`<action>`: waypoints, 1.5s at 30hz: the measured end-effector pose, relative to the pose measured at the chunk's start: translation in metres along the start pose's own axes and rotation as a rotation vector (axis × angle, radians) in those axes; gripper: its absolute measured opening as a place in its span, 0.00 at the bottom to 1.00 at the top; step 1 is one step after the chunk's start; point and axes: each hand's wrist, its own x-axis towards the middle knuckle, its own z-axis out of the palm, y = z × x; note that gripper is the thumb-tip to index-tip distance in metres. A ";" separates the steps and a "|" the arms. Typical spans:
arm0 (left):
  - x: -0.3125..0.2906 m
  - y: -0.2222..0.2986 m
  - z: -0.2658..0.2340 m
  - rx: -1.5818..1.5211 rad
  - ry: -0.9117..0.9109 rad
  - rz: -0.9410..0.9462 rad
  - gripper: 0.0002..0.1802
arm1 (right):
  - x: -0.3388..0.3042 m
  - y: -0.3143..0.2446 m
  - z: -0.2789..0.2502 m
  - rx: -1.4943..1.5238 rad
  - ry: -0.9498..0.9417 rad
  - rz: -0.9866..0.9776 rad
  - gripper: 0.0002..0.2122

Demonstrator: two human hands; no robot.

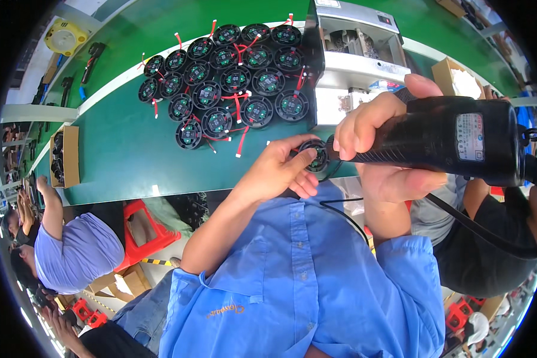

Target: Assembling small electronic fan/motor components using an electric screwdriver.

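Observation:
My left hand (278, 166) grips a small round black housing (322, 161) with a green circuit board inside, near the table's front edge. Its thumb lies across the face of the part and the fingers curl round the rim. My right hand (370, 134) is wrapped round a thick black electric screwdriver (426, 140), held almost level. The tool's front end meets the housing's right side; the bit itself is hidden by fingers. A black cord (480, 224) trails from the tool's rear.
Several like housings (234, 79) with red wires lie in rows on the green table (119, 161). A metal screw feeder (358, 65) stands at the back right. An open carton (71, 156) of black parts sits at left. People (80, 244) sit on both sides.

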 end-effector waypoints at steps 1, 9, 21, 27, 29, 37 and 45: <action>0.000 0.000 0.000 0.000 -0.001 0.002 0.24 | 0.000 0.000 0.000 0.006 0.000 -0.003 0.46; 0.000 -0.001 0.000 -0.016 0.003 0.004 0.24 | 0.003 -0.004 0.002 -0.004 -0.017 0.126 0.44; -0.002 0.002 -0.002 -0.035 -0.022 0.030 0.22 | 0.003 0.007 0.004 -0.044 -0.092 0.083 0.41; -0.004 0.010 -0.011 0.265 -0.133 -0.013 0.21 | -0.003 0.002 -0.004 0.296 -0.021 0.100 0.41; -0.006 0.023 -0.008 0.524 -0.113 -0.036 0.22 | 0.000 -0.010 -0.008 0.266 0.078 -0.029 0.41; -0.014 0.023 -0.009 1.038 0.125 0.384 0.25 | 0.002 -0.034 -0.031 0.130 0.055 -0.209 0.45; -0.028 0.025 0.006 1.278 0.192 0.374 0.22 | 0.031 -0.038 -0.050 0.070 -0.071 -0.283 0.42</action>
